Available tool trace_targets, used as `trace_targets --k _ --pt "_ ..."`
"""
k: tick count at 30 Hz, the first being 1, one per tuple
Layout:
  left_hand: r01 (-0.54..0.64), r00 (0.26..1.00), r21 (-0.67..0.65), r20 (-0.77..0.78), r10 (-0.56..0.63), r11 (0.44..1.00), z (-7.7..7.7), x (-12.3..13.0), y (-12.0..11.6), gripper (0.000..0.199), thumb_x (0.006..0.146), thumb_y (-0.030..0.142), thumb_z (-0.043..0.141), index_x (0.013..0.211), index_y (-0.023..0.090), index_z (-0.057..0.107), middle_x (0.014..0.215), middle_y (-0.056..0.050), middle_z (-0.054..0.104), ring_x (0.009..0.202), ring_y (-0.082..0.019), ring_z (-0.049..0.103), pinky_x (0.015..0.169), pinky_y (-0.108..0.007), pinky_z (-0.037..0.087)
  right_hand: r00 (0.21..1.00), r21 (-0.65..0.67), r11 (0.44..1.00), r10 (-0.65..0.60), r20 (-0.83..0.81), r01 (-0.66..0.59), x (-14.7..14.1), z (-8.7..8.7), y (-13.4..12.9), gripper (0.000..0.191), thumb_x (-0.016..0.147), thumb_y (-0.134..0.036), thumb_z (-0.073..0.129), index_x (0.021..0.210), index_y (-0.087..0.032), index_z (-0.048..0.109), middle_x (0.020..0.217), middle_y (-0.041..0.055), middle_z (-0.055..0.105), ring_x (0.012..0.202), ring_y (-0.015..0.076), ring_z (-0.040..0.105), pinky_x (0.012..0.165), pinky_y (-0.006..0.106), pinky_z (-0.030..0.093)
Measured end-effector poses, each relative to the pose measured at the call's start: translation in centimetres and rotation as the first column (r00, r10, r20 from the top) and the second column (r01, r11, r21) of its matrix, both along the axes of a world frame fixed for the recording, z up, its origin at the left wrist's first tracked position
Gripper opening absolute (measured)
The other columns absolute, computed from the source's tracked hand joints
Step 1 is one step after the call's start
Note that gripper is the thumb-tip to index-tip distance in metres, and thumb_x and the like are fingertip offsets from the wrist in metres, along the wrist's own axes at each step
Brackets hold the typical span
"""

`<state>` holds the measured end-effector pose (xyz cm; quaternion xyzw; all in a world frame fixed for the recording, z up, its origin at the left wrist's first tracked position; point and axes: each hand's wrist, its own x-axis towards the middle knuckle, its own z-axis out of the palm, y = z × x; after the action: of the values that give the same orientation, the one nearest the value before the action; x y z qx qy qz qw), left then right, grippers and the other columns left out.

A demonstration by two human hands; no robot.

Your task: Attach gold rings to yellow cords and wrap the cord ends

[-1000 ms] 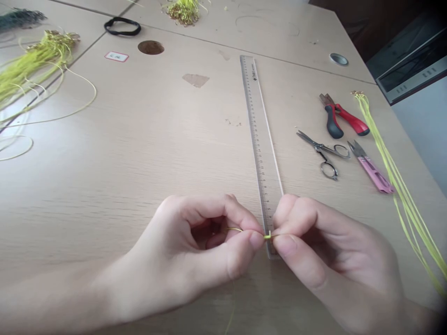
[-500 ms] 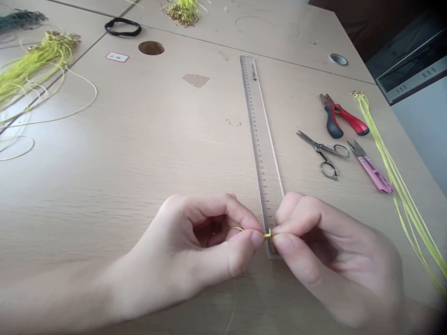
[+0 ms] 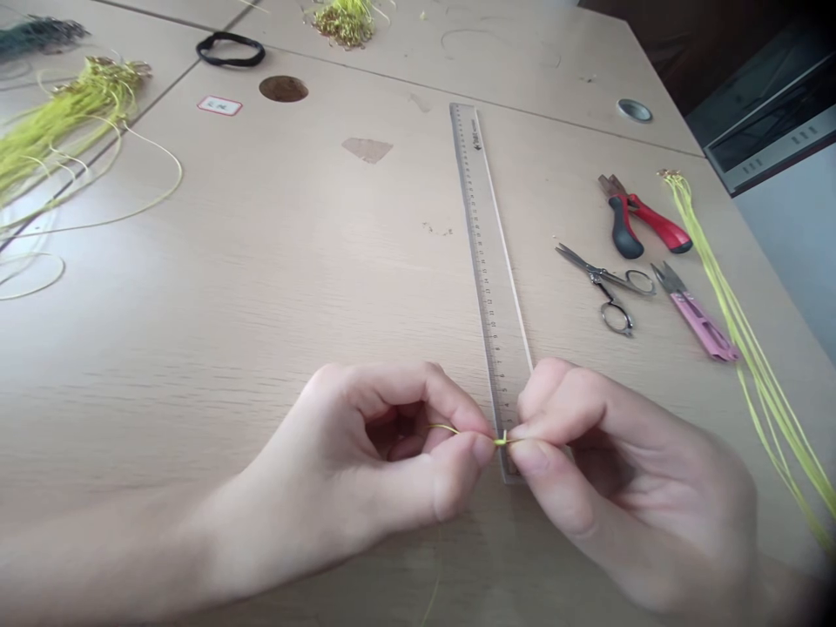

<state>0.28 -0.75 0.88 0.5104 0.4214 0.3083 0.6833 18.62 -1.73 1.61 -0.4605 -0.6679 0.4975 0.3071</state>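
My left hand [image 3: 392, 461] pinches a thin yellow cord [image 3: 500, 441] between thumb and forefinger. Close on its right, my right hand [image 3: 607, 479] is closed in a pinch too, at the other side of a small knot-like piece in the cord. A short pale end sticks up between the fingertips. What the right fingertips grip is mostly hidden, though a thin strand runs into them. From the left palm the cord loops out, and a strand hangs below that hand. Beneath the fingertips lies the zero end of a clear ruler [image 3: 493, 235], flat on the table.
To the right lie red-and-black pliers [image 3: 643, 218], folding scissors [image 3: 607, 283], pink thread snips [image 3: 696, 313] and a bundle of yellow cords [image 3: 738, 313]. More yellow cords [image 3: 78, 122] lie at left. A black band [image 3: 230, 50], label [image 3: 220, 105] and tape ring [image 3: 634, 110] sit farther back.
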Motion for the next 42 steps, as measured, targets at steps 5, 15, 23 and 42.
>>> trace_targets --k 5,15,23,42 --pt "0.001 1.0 -0.02 -0.001 -0.001 1.0 0.13 -0.02 0.03 0.014 0.076 0.017 0.058 0.063 0.016 0.057 0.052 0.005 0.045 0.047 -0.004 0.037 0.041 -0.011 0.033 1.0 0.034 0.999 -0.001 -0.006 0.001 -0.01 -0.01 -0.01 0.016 0.084 -0.018 0.055 0.07 -0.022 0.047 0.061 -0.0022 0.043 0.054 0.0105 0.045 0.044 0.025 0.034" --pt "0.007 1.0 -0.019 0.008 -0.006 1.0 0.12 0.0 0.04 0.012 0.076 0.017 0.058 0.064 0.016 0.056 0.052 0.005 0.044 0.046 -0.004 0.036 0.041 -0.012 0.032 1.0 -0.018 1.0 -0.01 -0.01 0.009 -0.05 0.0 0.0 0.019 0.086 -0.021 0.054 0.068 -0.021 0.047 0.061 -0.0023 0.044 0.054 0.0097 0.045 0.044 0.023 0.034" --pt "0.006 1.0 0.018 -0.011 -0.006 1.0 0.26 -0.16 -0.12 0.014 0.078 0.019 0.057 0.065 0.017 0.057 0.052 0.005 0.042 0.047 -0.005 0.036 0.041 -0.013 0.033 1.0 -0.061 0.998 -0.019 -0.023 0.018 0.08 -0.02 -0.07 0.02 0.087 -0.026 0.053 0.068 -0.022 0.048 0.063 -0.0012 0.045 0.055 0.0111 0.044 0.045 0.024 0.035" --pt "0.017 0.999 -0.036 0.03 -0.016 0.999 0.06 -0.02 -0.14 0.011 0.077 0.017 0.058 0.066 0.017 0.056 0.054 0.005 0.044 0.047 -0.005 0.036 0.041 -0.012 0.033 1.0 -0.015 1.0 0.003 0.002 -0.003 -0.11 0.13 -0.04 0.019 0.086 -0.021 0.052 0.068 -0.021 0.047 0.06 -0.0028 0.043 0.054 0.0094 0.045 0.044 0.024 0.035"
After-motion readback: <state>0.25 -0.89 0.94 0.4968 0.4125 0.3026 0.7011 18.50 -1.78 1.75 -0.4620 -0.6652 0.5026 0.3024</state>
